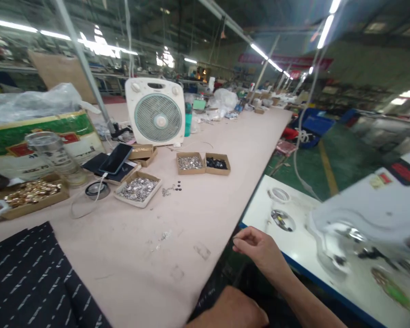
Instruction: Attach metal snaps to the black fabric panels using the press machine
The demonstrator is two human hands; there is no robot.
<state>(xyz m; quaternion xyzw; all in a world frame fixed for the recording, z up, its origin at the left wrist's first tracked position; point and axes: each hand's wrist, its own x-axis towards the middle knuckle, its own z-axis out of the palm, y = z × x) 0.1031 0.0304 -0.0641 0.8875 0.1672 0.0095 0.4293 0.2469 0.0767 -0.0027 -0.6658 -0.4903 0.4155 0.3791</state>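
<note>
My right hand (258, 248) is at the near edge of the pale pink tabletop (130, 259), with thumb and forefinger drawn together beside a dark cloth. Nothing shows clearly between those fingers. My left hand (228, 310) sits low at the bottom of the view, partly cut off, over the dark cloth (210, 296) hanging below the table edge. A black fabric with white dashes (30, 278) lies on the tabletop at the lower left. Small metal pieces and black studs (172, 187) are scattered beside a cardboard tray of silver studs (138, 189).
More cardboard trays hold silver (190, 163), black (217, 163) and gold (32, 193) pieces. A smartphone (116, 158), a glass jar (53, 157) and a white box fan (155, 111) stand beyond. A blue-edged white table (280, 214) lies to the right.
</note>
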